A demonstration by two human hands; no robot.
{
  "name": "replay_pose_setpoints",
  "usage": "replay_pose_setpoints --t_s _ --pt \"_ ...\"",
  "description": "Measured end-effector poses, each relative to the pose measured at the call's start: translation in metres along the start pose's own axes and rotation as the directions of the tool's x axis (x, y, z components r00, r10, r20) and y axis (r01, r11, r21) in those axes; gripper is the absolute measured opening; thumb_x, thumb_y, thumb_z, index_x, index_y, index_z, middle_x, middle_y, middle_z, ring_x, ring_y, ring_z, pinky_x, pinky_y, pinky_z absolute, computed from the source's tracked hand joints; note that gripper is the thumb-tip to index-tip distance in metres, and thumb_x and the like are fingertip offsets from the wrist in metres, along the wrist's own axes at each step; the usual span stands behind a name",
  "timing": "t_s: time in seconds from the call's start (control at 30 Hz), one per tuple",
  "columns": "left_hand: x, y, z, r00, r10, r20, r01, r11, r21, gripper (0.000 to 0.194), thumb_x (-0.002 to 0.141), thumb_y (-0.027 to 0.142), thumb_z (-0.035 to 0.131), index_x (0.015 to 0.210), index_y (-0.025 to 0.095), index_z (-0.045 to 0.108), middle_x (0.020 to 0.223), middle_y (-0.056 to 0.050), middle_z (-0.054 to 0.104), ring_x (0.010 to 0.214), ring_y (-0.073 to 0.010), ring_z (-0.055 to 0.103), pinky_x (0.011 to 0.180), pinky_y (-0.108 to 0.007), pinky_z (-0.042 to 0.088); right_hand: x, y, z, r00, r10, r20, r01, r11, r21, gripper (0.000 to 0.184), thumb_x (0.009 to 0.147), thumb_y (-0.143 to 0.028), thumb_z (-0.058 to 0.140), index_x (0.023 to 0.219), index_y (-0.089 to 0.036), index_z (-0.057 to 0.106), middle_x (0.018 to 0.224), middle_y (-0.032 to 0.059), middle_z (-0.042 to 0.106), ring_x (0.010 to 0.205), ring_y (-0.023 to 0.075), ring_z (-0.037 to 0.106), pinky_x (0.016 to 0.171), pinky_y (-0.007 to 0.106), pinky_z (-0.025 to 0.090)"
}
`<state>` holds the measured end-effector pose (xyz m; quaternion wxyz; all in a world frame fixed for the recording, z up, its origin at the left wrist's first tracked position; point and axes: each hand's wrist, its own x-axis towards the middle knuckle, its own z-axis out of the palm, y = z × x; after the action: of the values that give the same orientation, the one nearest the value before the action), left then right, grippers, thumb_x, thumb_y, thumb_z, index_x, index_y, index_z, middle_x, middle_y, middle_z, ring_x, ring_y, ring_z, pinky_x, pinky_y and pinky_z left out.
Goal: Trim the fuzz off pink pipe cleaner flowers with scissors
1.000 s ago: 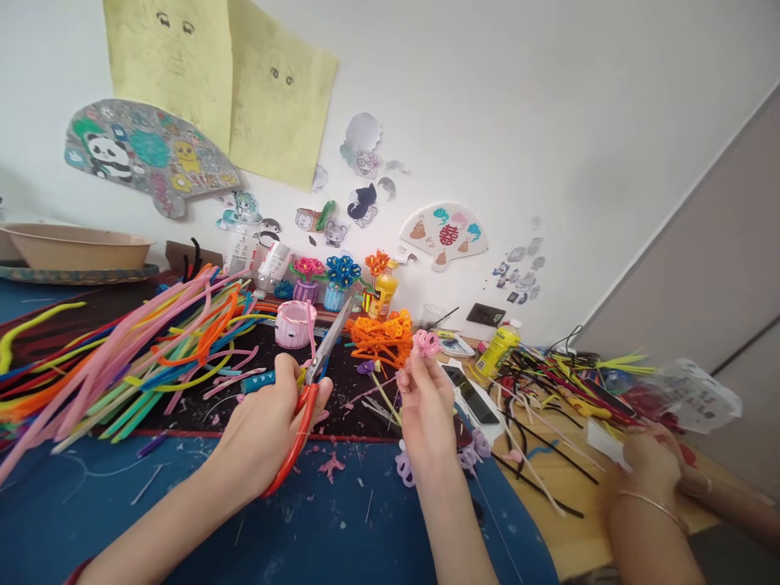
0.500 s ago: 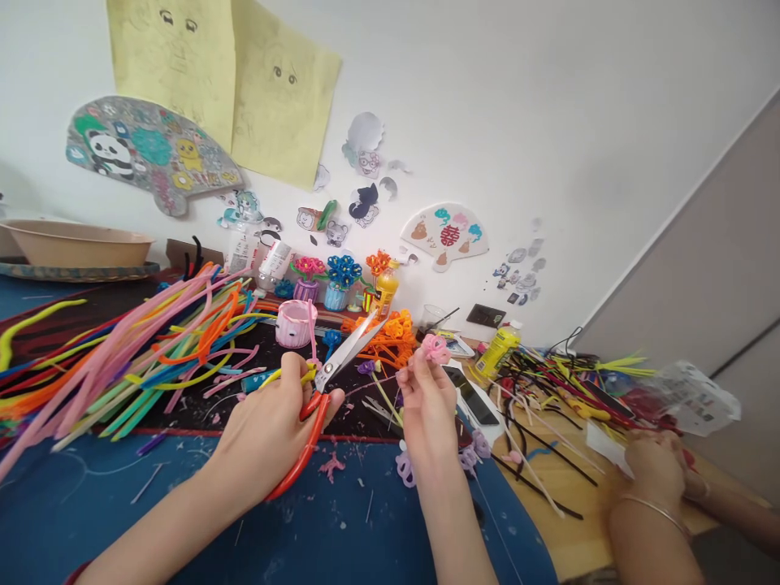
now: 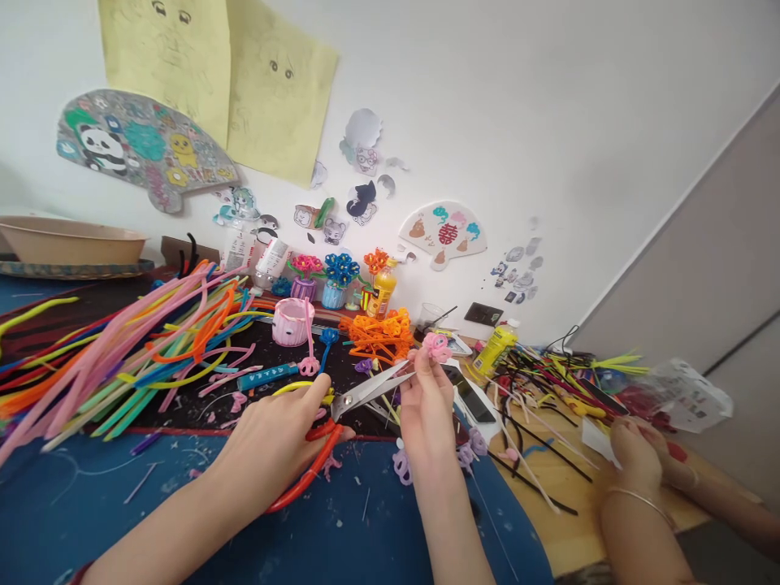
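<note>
My left hand [image 3: 271,431] is closed around the orange handles of a pair of scissors [image 3: 369,388]. Their blades point up and right, slightly parted, with the tips by the fingers of the other hand. Between its fingertips my right hand [image 3: 428,410] pinches a small pink pipe-cleaner flower [image 3: 437,347]. Its stem is mostly hidden by the fingers and blades. Behind the scissors stand a pink striped cup [image 3: 292,322] and a pink flower on an upright stem [image 3: 309,364]. A blue tube [image 3: 266,377] lies left of the blades.
Loose pipe cleaners [image 3: 140,349] are heaped at left. Orange flowers [image 3: 383,333], a juice bottle [image 3: 382,290] and a yellow bottle [image 3: 493,351] stand or lie behind. A phone [image 3: 472,398] rests at right. Another person's hands [image 3: 639,447] work at far right.
My left hand has lowered the scissors and swung the blades rightward, so their tips now reach my right hand. The pink flower stays in my right hand.
</note>
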<state>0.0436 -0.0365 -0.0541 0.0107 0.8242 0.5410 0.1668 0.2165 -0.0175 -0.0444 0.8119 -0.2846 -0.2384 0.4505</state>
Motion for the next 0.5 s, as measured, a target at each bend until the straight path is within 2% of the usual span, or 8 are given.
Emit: replay_pose_setpoints --t_s 0.17,0.5 --pt "0.0023 -0.0013 0.0011 1.0 0.001 0.014 -0.001 1.0 -0.009 0.029 0.086 0.052 0.047 0.096 0.025 0.042 0.084 -0.001 0.071 0.075 -0.0298 0.068 0.05 -0.027 0.028 0.0003 -0.0008 0.0 0.998 0.053 0.034 -0.054 0.997 0.052 0.027 0.059 -0.033 0.085 0.077 -0.02 0.069 0.077 -0.0052 0.066 0.071 0.0077 0.06 0.07 0.02 0.048" --pt "0.0024 -0.0037 0.0053 0.999 0.031 0.033 -0.03 0.999 -0.018 0.028 0.087 0.051 0.049 0.097 0.025 0.043 0.083 -0.002 0.07 0.073 -0.0268 0.068 0.05 -0.026 0.029 0.0 -0.0016 0.0017 0.998 0.058 0.023 -0.06 0.993 0.099 0.029 0.055 -0.029 0.088 0.075 -0.019 0.07 0.072 -0.0058 0.066 0.069 0.0062 0.06 0.066 0.017 0.049"
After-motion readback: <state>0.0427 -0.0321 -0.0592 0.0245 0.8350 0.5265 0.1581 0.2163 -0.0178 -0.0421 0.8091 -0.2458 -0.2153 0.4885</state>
